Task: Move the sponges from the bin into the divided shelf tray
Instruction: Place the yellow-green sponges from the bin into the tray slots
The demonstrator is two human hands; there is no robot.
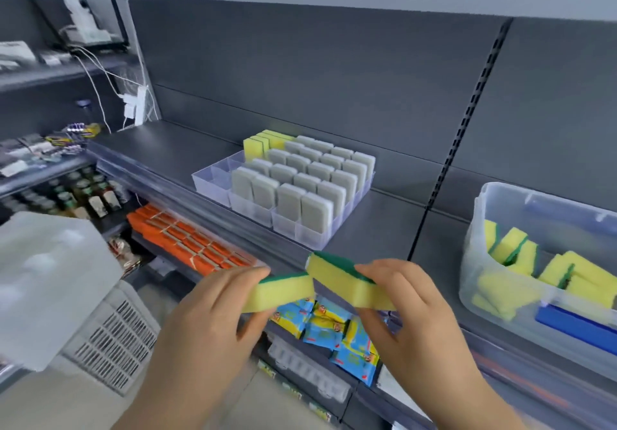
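Observation:
My left hand [213, 316] grips a yellow sponge with a green scouring side [283, 291] in front of the shelf edge. My right hand [410, 303] grips a second yellow-green sponge [337, 276], and the two sponges touch end to end. The clear divided tray [213, 182] stands on the grey shelf beyond them. Several grey sponges [300, 179] stand upright in its rows, with a few yellow ones [258, 144] at the far left corner. Its left compartments hold nothing. The clear bin [477, 262] at the right holds several more yellow-green sponges [514, 246].
A blue block [574, 326] lies in the bin's near side. Below the shelf are orange packs [187, 239] and blue-yellow packets [330, 329]. A white slotted crate [110, 333] stands at the lower left. Bottles [83, 192] fill a shelf at the left.

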